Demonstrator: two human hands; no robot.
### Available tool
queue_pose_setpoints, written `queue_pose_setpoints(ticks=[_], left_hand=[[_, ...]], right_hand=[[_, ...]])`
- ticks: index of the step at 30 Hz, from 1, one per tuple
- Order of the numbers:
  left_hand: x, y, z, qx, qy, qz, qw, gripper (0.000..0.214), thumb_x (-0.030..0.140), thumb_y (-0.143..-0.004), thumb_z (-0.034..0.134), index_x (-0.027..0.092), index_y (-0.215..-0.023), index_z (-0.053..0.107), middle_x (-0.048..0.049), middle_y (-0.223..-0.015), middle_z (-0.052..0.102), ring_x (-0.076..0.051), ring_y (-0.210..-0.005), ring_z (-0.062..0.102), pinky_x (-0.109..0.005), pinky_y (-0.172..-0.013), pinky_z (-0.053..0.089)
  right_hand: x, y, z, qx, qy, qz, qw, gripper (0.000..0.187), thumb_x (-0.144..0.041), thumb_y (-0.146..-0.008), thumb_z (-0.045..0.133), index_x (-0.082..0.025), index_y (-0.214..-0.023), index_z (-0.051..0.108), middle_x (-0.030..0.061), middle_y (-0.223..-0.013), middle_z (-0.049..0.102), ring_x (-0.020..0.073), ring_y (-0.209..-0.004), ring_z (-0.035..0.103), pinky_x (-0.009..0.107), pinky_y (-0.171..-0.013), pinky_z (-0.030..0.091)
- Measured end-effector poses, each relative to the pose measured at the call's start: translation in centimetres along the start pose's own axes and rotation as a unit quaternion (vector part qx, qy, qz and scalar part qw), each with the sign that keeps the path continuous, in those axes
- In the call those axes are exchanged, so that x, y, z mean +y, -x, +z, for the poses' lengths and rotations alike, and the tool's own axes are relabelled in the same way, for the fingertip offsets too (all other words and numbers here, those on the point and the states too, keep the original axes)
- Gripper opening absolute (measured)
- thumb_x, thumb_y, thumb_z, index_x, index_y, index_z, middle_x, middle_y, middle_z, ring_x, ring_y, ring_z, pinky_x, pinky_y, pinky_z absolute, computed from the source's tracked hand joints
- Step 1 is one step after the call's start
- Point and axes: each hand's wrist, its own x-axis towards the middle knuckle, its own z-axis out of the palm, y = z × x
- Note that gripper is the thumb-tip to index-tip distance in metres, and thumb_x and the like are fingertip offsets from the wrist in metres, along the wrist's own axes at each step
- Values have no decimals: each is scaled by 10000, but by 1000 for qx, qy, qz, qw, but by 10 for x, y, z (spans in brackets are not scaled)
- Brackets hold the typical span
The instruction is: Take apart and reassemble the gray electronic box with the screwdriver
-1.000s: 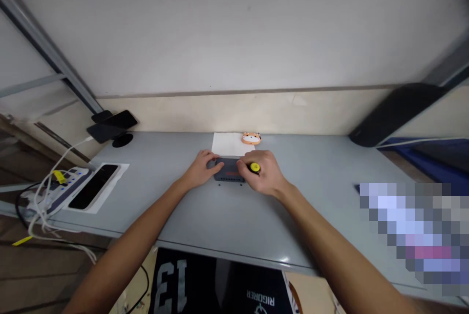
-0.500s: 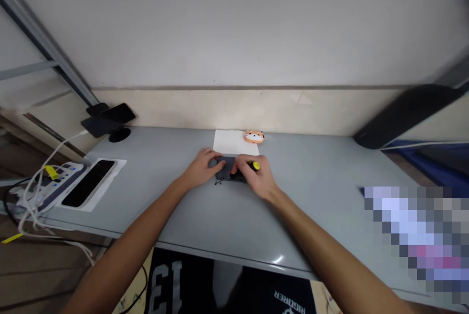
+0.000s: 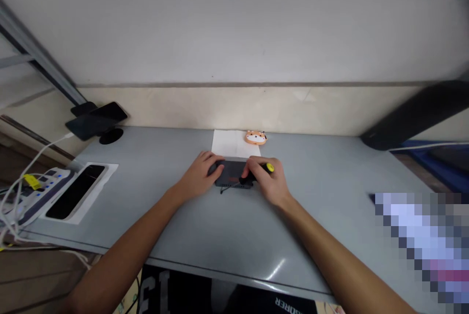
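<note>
A flat dark grey box with a row of small slots along its near edge lies on the desk in front of me. My left hand grips its left end, thumb on the near side and fingers around the far corner. In my right hand is a screwdriver with a black handle and a yellow end cap. Its thin shaft points left and slightly down, across the box's near edge, and the tip shows near the box's near left corner. Whether the tip touches the box I cannot tell.
Behind the box lies white paper with an orange animal-faced case on it. To the left are a phone, a power strip with cables and a phone on a stand. A black cylinder stands at right.
The view has shifted a little. The box shows more of its top, and the right hand with the screwdriver sits slightly farther right and lower. Both hands keep their grips.
</note>
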Motion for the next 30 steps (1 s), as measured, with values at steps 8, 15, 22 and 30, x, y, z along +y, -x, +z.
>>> queue_pose_setpoints(ticks=[8, 15, 22, 30], left_hand=[[17, 5, -14, 37, -11, 70, 997, 226, 243, -1002, 537, 254, -1184, 670, -76, -1187, 608, -230, -1156, 555, -437, -1053, 480], [27, 8, -13, -32, 20, 108, 993, 222, 366, -915, 708, 276, -1116, 685, -85, -1164, 642, -249, -1097, 599, -445, -987, 517], [28, 5, 1, 19, 39, 121, 992, 128, 239, -1023, 560, 248, -1023, 688, -56, -991, 700, -199, -958, 618, -387, -898, 527], [27, 3, -2, 29, 19, 114, 993, 144, 196, -1012, 520, 229, -934, 636, -38, -899, 667, -185, -880, 575, -364, -862, 515]], right_hand=[[-3, -3, -16, 43, -24, 13, 999, 411, -321, -929, 521, -189, -560, 646, 9, -560, 595, 123, -542, 484, 275, -549, 362], [6, -8, -30, 156, -111, 34, 981, 376, -332, -871, 540, -202, -526, 614, 31, -536, 520, 136, -494, 395, 298, -449, 244], [16, -15, -35, 162, -127, 64, 976, 373, -368, -858, 555, -192, -537, 626, 14, -519, 457, 124, -497, 360, 287, -449, 229], [28, -18, -37, 174, -171, 87, 966, 336, -372, -839, 580, -191, -557, 613, 18, -603, 499, 135, -590, 426, 255, -467, 272]])
